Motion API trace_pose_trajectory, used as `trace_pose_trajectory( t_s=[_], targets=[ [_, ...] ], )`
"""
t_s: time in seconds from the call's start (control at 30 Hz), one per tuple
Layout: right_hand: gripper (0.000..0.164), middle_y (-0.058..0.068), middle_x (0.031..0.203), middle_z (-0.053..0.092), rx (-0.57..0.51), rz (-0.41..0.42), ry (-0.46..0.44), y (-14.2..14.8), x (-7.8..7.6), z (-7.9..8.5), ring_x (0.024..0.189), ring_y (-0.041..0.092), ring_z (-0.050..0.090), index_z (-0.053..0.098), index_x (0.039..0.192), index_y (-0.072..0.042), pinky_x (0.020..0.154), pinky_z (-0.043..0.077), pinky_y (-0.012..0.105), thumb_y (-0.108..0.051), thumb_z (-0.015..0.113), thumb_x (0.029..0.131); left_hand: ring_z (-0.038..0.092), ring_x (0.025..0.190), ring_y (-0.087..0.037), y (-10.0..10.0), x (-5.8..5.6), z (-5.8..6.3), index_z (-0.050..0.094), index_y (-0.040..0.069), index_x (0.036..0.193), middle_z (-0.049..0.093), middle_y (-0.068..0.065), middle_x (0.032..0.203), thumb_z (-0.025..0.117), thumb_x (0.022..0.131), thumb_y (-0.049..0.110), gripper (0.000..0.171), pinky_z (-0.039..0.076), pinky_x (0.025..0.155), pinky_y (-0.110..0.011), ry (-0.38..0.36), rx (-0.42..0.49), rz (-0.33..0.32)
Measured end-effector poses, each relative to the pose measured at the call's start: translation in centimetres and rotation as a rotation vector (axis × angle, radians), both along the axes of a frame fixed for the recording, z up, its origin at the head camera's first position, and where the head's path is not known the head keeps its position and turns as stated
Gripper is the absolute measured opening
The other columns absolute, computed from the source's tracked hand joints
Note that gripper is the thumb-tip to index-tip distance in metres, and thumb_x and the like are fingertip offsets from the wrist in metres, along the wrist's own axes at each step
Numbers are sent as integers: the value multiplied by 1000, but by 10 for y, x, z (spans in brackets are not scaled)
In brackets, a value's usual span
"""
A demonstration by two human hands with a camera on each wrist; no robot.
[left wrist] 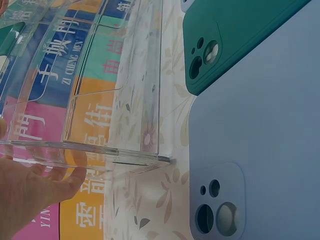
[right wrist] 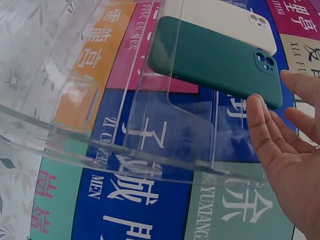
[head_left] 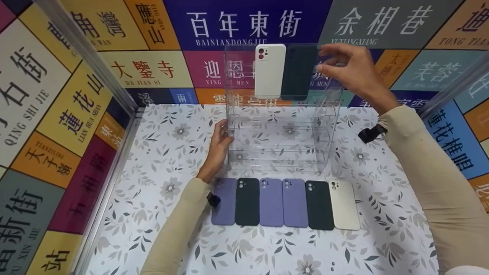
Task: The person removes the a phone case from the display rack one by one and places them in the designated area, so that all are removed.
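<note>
A clear tiered display rack (head_left: 277,151) stands on the table. On its top tier a white phone case (head_left: 270,74) and a dark green phone case (head_left: 300,74) stand upright side by side. My left hand (head_left: 217,148) holds the rack's left side edge, with the thumb toward the front. Just right of the green case is my right hand (head_left: 345,65), its fingers loosely extended and apart from the case. In the right wrist view a small gap shows between the fingertips (right wrist: 254,107) and the green case (right wrist: 220,62); nothing is in that hand.
A row of phone cases lies in front of the rack: purple (head_left: 271,202), dark green (head_left: 247,202) and cream (head_left: 345,206) ones, camera holes at the far end. A floral cloth (head_left: 164,225) covers the table. Lettered panels (head_left: 244,23) enclose the back and sides.
</note>
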State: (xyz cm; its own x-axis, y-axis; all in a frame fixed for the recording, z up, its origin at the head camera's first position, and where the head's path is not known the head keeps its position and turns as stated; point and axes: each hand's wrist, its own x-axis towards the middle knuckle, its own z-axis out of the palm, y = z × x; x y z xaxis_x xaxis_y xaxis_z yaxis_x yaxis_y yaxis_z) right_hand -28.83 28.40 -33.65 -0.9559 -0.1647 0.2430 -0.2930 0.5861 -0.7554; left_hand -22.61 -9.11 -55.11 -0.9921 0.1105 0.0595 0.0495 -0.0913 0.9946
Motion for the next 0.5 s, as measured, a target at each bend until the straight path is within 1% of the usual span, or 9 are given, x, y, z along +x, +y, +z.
trace_pose_trajectory(
  t_s=[0.2,0.33,0.43,0.5],
  targets=[
    [55,10,149,67,25,4,24,-6,-3,2,109,7,70,64,156,-17,95,57,20,-25,79,104,27,165,-44,-1,-1,-1,30,1,165,28,-26,176,48,105,-1,63,35,127,-54,-5,-4,-15],
    [55,11,152,64,25,14,40,-9,-5,0,107,6,70,61,158,-16,93,58,19,-21,77,105,25,166,-43,0,0,-1,30,2,167,27,-23,178,48,107,1,62,35,128,-54,-8,-20,-13],
    [52,13,148,65,16,21,61,-13,-7,-2,102,5,71,62,156,-13,88,58,16,-16,75,106,25,166,-42,0,0,0,30,3,167,27,-22,178,48,107,0,62,35,128,-54,-13,-23,-9],
    [47,14,142,67,-1,13,81,-16,-7,-4,98,5,72,65,153,-10,85,58,15,-12,74,107,25,166,-43,0,0,-1,30,2,167,27,-23,178,48,107,0,63,35,128,-54,-15,-23,-9]
  ],
)
